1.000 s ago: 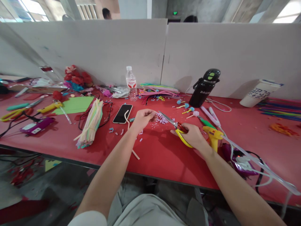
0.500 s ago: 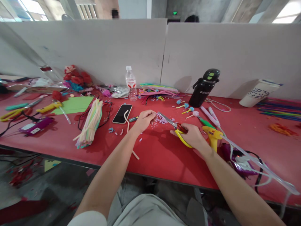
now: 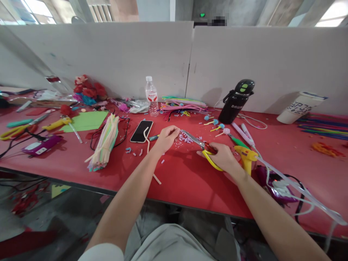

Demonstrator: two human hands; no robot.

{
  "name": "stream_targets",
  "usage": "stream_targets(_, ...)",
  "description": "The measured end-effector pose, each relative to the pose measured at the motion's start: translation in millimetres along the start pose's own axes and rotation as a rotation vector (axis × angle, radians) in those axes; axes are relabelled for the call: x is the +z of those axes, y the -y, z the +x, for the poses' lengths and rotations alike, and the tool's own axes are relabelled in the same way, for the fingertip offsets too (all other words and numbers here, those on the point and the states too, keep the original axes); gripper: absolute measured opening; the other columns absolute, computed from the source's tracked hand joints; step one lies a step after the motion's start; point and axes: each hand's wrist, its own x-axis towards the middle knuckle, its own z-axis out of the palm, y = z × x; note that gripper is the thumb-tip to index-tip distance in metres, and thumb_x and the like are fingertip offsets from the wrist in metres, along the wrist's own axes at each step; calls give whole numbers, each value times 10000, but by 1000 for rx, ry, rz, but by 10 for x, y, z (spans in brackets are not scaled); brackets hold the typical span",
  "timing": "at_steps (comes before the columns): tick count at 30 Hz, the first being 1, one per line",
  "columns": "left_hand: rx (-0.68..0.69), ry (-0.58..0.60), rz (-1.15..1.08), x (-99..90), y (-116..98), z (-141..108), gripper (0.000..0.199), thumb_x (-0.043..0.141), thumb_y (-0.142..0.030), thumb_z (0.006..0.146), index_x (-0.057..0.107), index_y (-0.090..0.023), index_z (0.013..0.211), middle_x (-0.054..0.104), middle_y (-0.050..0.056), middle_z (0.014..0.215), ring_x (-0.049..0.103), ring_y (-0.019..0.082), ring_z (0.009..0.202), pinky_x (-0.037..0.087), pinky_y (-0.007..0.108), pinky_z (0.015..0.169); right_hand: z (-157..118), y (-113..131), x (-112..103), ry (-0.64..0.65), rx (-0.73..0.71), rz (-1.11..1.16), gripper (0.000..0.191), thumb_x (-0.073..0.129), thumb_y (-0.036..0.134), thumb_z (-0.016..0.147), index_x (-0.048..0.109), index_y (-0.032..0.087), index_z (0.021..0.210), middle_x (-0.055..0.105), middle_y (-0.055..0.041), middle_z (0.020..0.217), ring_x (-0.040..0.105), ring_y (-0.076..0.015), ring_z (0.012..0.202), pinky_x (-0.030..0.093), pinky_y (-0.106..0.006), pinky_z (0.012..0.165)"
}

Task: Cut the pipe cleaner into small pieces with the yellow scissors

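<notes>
1. Barely any change is shown in the last second, but the gap between the tip of the scissors [image 3: 193, 139] and the fingertips of the left hand [image 3: 166, 139] has been narrowed slightly; tip and fingertips are now seen just beside each other, and whether they touch cannot be told.
2. The left hand's thumb and forefinger are brought together in a pinch, tighter than a second ago. What is held between them, if anything, is too small to be made out.
3. The scissors are gripped by the right hand [image 3: 223, 157], whose fingers are curled around the red and yellow handles. The blades are pointed toward the pinch and appear closed or nearly so, though a thin gap could not be ruled out.
4. Lilac snippets [image 3: 186, 137] are heaped on the red table [image 3: 185, 185] behind and beneath the blades, just beyond the left fingertips; smaller crumbs are scattered nearer the person.
5. From this, fine snipping is judged to be well under way, with the hands set close for precise work; care of the fingertips is called for at such nearness.
6. Nearby things are left undisturbed: the cream strip [image 3: 148, 146] is laid partly over the phone [image 3: 141, 131] and passes under the left forearm, while the yellow glue gun [image 3: 247, 155] is stood beside the right wrist.
</notes>
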Motion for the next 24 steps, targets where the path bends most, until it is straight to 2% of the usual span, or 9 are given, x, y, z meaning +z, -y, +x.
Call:
stream_targets(15, 45, -16, 119, -6, -29, -15, 288, 469, -392, 862, 566, -146, 750, 519, -1, 635, 464, 97, 573, 365, 232, 575, 14, -17, 5, 22, 7, 5, 559, 590, 666, 668, 347, 178, 546, 300, 43, 522, 257, -80, 515, 199, -219, 447)
stream_targets(24, 86, -8, 158, -18, -25, -15, 270, 461, -358, 871, 552, -145, 732, 510, -2, 640, 452, 94, 588, 349, 233, 580, 0, -24, 10, 9, 4, 33, 537, 616, 624, 671, 343, 176, 558, 291, 49, 544, 244, -70, 514, 190, -214, 445)
